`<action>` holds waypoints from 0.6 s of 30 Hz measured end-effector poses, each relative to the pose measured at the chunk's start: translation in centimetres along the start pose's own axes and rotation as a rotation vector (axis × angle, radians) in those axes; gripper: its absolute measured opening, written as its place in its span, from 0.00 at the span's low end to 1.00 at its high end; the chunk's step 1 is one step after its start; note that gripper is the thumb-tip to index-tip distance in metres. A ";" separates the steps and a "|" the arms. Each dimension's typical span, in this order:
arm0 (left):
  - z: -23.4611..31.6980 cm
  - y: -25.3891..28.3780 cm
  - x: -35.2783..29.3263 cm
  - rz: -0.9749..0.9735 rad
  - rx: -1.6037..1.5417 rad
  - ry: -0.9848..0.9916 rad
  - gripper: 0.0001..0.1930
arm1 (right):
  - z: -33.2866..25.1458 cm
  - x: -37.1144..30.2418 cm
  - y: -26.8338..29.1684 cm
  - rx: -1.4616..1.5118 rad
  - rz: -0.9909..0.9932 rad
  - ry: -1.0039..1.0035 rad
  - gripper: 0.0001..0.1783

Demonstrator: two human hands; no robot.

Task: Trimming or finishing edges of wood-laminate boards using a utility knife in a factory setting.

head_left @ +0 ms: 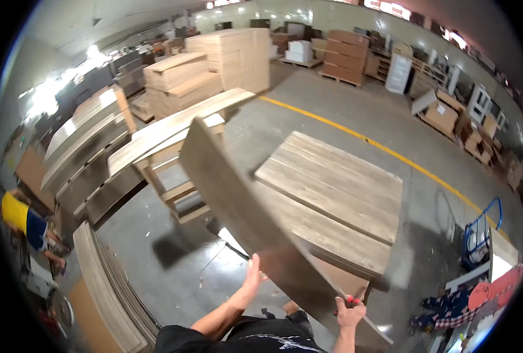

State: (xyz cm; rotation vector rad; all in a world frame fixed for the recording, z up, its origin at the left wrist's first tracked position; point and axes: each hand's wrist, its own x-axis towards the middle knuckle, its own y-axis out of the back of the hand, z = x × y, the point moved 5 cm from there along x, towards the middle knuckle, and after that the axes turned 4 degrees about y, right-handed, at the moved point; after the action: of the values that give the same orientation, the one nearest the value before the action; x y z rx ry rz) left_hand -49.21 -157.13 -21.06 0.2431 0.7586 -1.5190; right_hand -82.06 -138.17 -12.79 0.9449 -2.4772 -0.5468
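Note:
A long grey-brown wooden panel (pixel 243 217) is held tilted in front of me, its far end raised toward the workbench. My left hand (pixel 253 277) is closed at the panel's left edge, its fingers partly hidden by the board. Nearer its close end, my right hand (pixel 349 313) grips the opposite edge. A small red object (pixel 352 301) shows at the right hand's fingers; its kind is too small to tell. Beyond the panel lies a low stack of similar wood-grain panels (pixel 338 182), in two rows side by side.
A wooden workbench (pixel 173 141) stands ahead left, near stacked boards (pixel 90 147). More long panels (pixel 105 288) lie at left. A person in yellow (pixel 17 212) is far left. At right are a blue hand truck (pixel 479 235) and patterned cloth (pixel 479 303). A yellow line (pixel 355 136) crosses the floor.

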 end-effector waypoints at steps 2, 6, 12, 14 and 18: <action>0.8 -2.7 1.1 0.019 0.176 0.078 0.50 | 0.1 3.5 -1.3 -0.207 0.010 0.255 0.24; 2.6 -9.9 3.9 -0.010 0.177 0.091 0.54 | 0.8 12.0 -3.2 -0.376 -0.074 0.391 0.26; 4.7 -19.2 13.4 0.093 0.017 0.219 0.64 | 5.1 22.6 -5.1 -0.374 -0.237 0.421 0.24; 4.5 -20.0 17.3 0.181 0.021 0.270 0.63 | 6.8 25.0 -6.2 -0.459 -0.285 0.463 0.21; 1.4 -18.7 24.3 0.335 -0.011 0.312 0.51 | 8.6 28.1 -9.1 -0.478 -0.308 0.531 0.19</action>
State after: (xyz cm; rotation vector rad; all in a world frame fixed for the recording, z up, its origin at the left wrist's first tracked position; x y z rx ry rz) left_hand -69.53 -179.00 -28.40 0.5798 0.9204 -1.1717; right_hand -100.68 -162.18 -17.43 1.0985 -1.6439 -0.8172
